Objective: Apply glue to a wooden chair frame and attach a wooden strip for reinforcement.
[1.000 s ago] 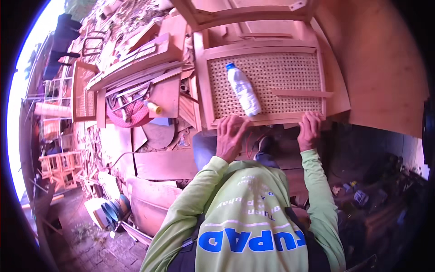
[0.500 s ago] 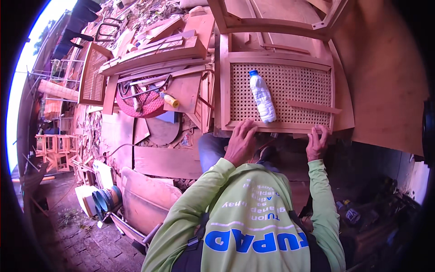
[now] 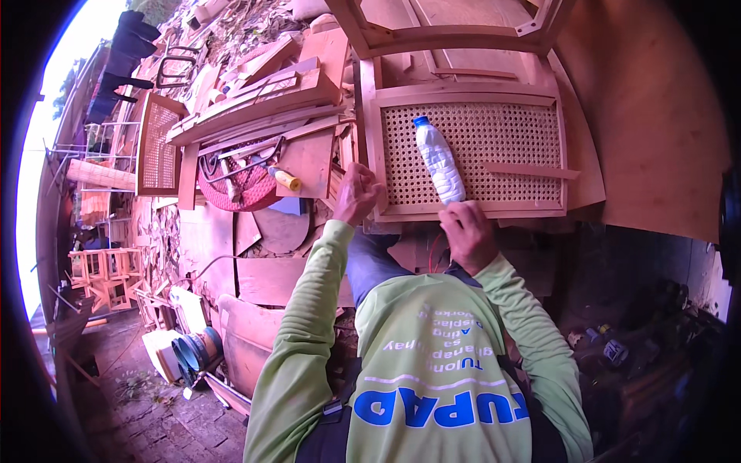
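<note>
A wooden frame with a woven cane panel [image 3: 509, 134] lies flat in front of me. On the cane rests a white plastic bottle with a blue cap [image 3: 441, 162], lying on its side, and a thin wooden strip [image 3: 531, 170] to its right. My left hand [image 3: 356, 194] is at the frame's left side, close to the near corner, its fingers bent and drawn together. My right hand [image 3: 469, 233] is at the near rail just below the bottle's base, with curled fingers. Whatever is between the fingers of either hand is hidden.
To the left are stacked wooden boards [image 3: 255, 104], a red woven round seat [image 3: 228, 189], a bow saw [image 3: 255, 158] and a yellow bottle [image 3: 285, 179]. Another wooden frame [image 3: 455, 38] stands behind the panel. A large brown sheet [image 3: 648, 116] is at the right.
Both hands have moved left along the frame: the left from the near rail to the left corner, the right from the right corner to below the bottle. The view has shifted slightly.
</note>
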Demonstrator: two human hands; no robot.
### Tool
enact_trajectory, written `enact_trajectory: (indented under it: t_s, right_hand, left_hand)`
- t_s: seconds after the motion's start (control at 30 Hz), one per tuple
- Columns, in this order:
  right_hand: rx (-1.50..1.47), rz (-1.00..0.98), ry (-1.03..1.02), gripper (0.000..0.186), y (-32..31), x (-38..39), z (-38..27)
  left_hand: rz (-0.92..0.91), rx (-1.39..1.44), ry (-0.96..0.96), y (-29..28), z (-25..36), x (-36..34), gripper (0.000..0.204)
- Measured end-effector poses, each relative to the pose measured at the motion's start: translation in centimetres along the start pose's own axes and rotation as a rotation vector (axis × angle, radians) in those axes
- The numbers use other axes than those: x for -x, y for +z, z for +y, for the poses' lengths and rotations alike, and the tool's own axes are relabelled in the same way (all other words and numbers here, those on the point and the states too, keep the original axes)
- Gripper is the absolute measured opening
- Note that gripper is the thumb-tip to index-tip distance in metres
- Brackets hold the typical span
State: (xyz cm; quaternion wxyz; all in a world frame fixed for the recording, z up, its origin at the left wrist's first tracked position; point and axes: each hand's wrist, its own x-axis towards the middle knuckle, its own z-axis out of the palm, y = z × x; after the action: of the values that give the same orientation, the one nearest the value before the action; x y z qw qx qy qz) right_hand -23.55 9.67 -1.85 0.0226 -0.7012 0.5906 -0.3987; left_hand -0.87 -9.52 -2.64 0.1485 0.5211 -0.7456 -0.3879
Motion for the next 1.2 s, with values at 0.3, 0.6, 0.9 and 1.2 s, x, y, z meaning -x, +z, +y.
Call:
enact_trajectory:
  t_s: [0.3, 0.6, 0.9, 1.2]
  right_hand:
    - [-0.053, -0.246, 0.017, 0.023, 10.0, -2.1, 0.5]
    - [-0.319, -0.148, 0.179, 0.018, 10.1, -2.2, 1.3]
    - [-0.347, -0.153, 0.229, 0.009, 12.7, -1.9, 0.2]
    - [-0.261, -0.087, 0.182, 0.016, 12.0, -1.5, 0.4]
  left_hand:
    - [0.033, 0.000, -0.072, 0.4, 0.9, 0.6, 0.038]
    - [-0.066, 0.239, -0.313, 0.9, -1.4, -0.4, 0.044]
    - [0.012, 0.192, -0.147, 0.9, -4.2, 1.2, 0.044]
    - [0.347, -0.242, 0.224, 2.8, -1.4, 4.1, 0.049]
